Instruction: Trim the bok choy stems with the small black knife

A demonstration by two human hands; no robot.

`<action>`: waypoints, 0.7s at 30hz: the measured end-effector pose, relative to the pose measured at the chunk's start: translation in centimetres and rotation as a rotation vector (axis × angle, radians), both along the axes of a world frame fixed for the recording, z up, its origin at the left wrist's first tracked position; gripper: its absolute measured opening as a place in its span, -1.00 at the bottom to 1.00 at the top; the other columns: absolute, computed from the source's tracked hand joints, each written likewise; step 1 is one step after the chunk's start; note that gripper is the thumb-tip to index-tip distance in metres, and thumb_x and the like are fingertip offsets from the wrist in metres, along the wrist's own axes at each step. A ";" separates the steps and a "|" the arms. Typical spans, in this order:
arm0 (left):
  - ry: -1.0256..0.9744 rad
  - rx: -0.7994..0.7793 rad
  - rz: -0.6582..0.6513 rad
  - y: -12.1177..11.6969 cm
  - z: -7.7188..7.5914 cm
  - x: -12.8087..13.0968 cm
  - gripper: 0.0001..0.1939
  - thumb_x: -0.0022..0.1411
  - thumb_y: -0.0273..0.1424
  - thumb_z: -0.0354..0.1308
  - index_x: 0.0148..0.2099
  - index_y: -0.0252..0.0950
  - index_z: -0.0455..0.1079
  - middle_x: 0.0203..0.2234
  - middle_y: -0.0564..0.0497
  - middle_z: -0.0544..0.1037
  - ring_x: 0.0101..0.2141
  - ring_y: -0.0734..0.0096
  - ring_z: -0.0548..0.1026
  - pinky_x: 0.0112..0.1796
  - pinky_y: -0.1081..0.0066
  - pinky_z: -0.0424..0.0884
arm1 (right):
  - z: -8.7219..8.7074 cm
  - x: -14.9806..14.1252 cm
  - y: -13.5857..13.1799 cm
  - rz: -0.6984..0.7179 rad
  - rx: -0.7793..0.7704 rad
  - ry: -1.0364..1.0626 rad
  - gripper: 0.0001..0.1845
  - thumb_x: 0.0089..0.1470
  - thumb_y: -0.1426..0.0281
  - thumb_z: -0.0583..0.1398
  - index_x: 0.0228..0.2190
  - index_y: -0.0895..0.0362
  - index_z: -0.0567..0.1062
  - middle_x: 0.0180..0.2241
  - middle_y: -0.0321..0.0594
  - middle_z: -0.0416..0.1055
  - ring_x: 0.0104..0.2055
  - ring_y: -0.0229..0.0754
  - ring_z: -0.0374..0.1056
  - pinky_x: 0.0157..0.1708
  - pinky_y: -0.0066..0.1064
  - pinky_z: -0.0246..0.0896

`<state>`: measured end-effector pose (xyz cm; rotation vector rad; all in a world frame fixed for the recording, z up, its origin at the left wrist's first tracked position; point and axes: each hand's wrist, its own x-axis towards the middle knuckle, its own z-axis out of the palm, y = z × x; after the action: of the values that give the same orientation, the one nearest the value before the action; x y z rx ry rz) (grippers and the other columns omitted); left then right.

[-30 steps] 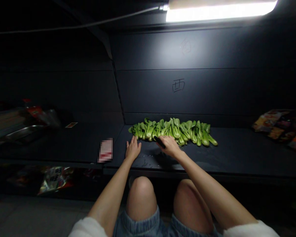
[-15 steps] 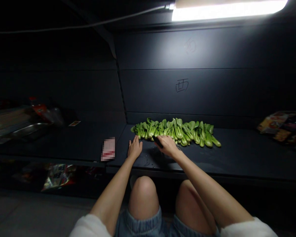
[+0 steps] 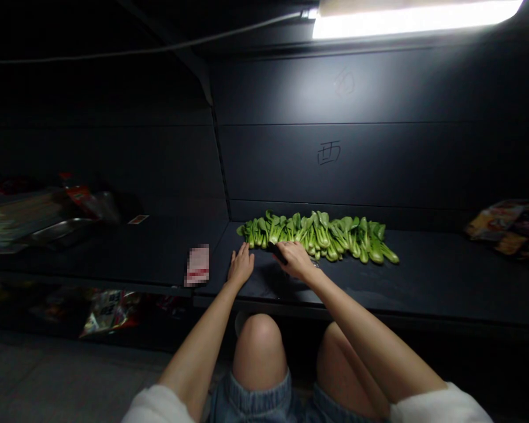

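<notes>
- While my right grip is closed around a black handle, I cannot tell what tool hangs below it.
- My left grip lies palm-down on the dark shelf, fingers slightly spread and holding nothing, near the left end of the leafy green vegetables.
- Those lie in a long row, leaves toward the back panel, just beyond my hands.
- Left of me lies a pixelated pinkish item.

The leafy vegetables are bright green with paler stalks; the handle before them is black, the shelf beneath them dark grey.
</notes>
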<state>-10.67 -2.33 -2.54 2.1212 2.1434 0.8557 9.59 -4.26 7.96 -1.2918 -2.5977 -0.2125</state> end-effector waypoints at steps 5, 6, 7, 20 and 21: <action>0.011 -0.021 0.009 -0.1 0.3 0.0 -0.51 0.35 -0.42 -0.16 0.26 -0.48 0.16 0.25 -0.29 0.26 0.26 0.20 0.20 0.24 0.08 0.09 | -0.7 -0.6 0.2 -0.012 0.005 0.006 -0.68 0.28 0.26 0.01 -0.15 0.21 0.43 -0.19 -0.01 0.51 -0.11 -0.06 0.37 -0.15 -0.33 0.05; 0.012 -0.022 0.008 -0.1 0.3 0.0 -0.51 0.35 -0.42 -0.17 0.26 -0.48 0.16 0.25 -0.28 0.26 0.26 0.20 0.21 0.25 0.08 0.09 | -0.8 -0.7 0.2 -0.013 0.010 0.002 -0.68 0.27 0.27 0.01 -0.15 0.20 0.44 -0.19 0.00 0.51 -0.11 -0.06 0.37 -0.14 -0.34 0.05; 0.012 -0.021 0.007 -0.1 0.3 0.0 -0.51 0.35 -0.42 -0.17 0.26 -0.47 0.16 0.24 -0.27 0.27 0.25 0.20 0.21 0.25 0.08 0.09 | -0.9 -0.8 0.2 -0.011 0.016 -0.003 -0.69 0.27 0.27 0.02 -0.16 0.20 0.44 -0.20 0.01 0.51 -0.11 -0.06 0.37 -0.13 -0.34 0.05; 0.048 -0.055 0.003 -0.4 0.6 0.2 -0.51 0.35 -0.45 -0.19 0.28 -0.42 0.15 0.25 -0.23 0.27 0.26 0.25 0.21 0.25 0.09 0.09 | -0.6 -1.6 0.3 -0.006 -0.002 -0.035 -0.66 0.26 0.27 0.00 -0.12 0.22 0.42 -0.16 0.01 0.50 -0.09 -0.02 0.37 -0.15 -0.32 0.05; 0.055 -0.057 0.003 -0.4 0.6 0.2 -0.51 0.35 -0.46 -0.19 0.28 -0.41 0.15 0.25 -0.22 0.27 0.26 0.26 0.21 0.25 0.09 0.09 | -0.7 -1.7 0.3 -0.002 -0.003 -0.040 -0.67 0.26 0.28 0.00 -0.13 0.23 0.43 -0.17 0.01 0.50 -0.08 -0.02 0.36 -0.14 -0.32 0.06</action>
<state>-10.48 -2.72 -1.92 2.1398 2.1691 0.7356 7.90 -3.94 7.25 -1.3038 -2.6310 -0.2370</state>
